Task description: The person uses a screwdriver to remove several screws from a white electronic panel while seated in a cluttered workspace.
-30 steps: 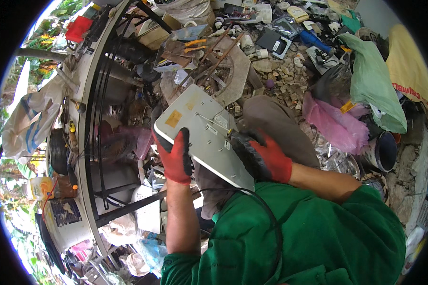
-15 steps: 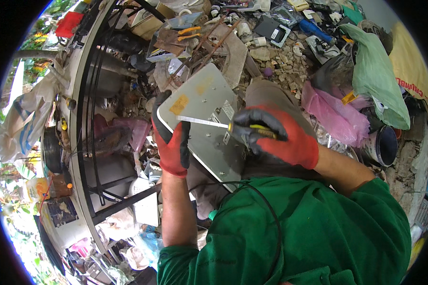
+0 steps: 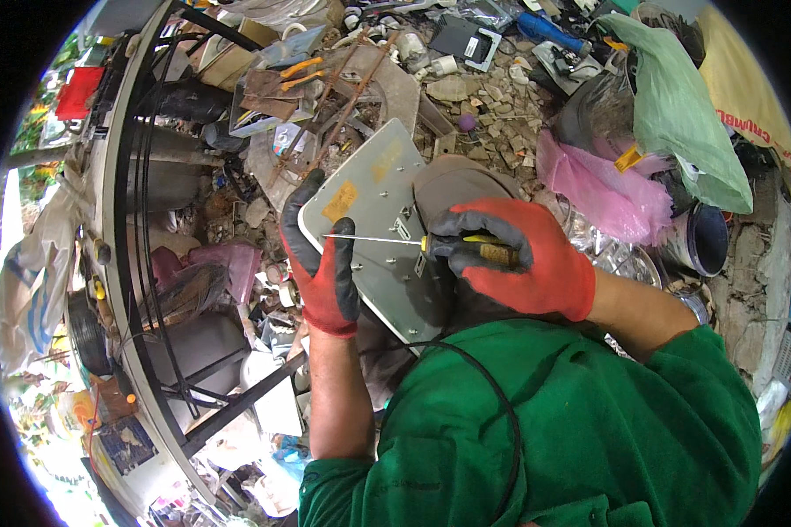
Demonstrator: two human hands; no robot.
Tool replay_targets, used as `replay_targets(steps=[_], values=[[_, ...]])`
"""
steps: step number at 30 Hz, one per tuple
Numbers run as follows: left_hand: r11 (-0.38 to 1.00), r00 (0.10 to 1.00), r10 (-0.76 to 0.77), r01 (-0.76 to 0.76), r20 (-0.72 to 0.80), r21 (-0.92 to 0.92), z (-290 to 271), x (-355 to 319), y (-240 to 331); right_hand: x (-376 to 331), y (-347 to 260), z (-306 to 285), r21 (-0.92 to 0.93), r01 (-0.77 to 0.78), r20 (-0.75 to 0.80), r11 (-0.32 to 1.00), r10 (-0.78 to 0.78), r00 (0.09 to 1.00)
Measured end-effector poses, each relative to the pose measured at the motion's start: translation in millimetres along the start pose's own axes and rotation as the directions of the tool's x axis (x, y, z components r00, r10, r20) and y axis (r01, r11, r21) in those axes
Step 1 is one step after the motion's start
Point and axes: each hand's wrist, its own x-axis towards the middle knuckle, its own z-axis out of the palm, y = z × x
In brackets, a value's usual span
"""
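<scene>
The grey panel (image 3: pixel 380 211) slants beside your knee (image 3: pixel 462 186), its top corner pointing away from you. Your right hand (image 3: pixel 540 263), raised over the panel's right edge since a second ago, curls its fingers round the handle of the screwdriver (image 3: pixel 427 245). Your left hand (image 3: pixel 320 285) pinches the panel's left corner. The blade now crosses toward that edge, putting its tip near your left thumb (contact is unclear).

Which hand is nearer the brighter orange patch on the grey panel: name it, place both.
Left. The left hand grips the grey panel by its edge, beside the patch; the right hand, holding the screwdriver, is farther away, to the patch's right.
</scene>
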Motion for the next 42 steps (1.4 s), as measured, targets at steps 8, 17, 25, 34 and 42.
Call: replay_targets(steps=[8, 17, 25, 34, 42], values=[[0.998, 0.999, 0.028, -0.025, -0.043, 0.064, 2, -7, 15, 2, -12, -6, -0.031, 0.002, 0.018, 1.000, -0.002, 1.000], [0.996, 0.996, 0.089, -0.088, -0.015, 0.021, -6, -8, 10, 16, -25, -2, 0.100, -0.097, 0.049, 0.990, 0.092, 0.995], [0.998, 0.998, 0.057, -0.057, -0.010, -0.030, 5, -5, 9, 46, -45, -27, 0.131, -0.258, 0.183, 0.957, 0.232, 0.955], [0.993, 0.996, 0.091, -0.091, -0.014, -0.070, 5, -4, 6, 88, -68, -61, -0.299, -0.152, 0.528, 0.942, 0.296, 0.796], [0.989, 0.996, 0.086, -0.084, -0.011, 0.118, 8, -4, 13, 89, -47, -58, -0.218, 0.215, 0.558, 0.952, -0.059, 0.828]])
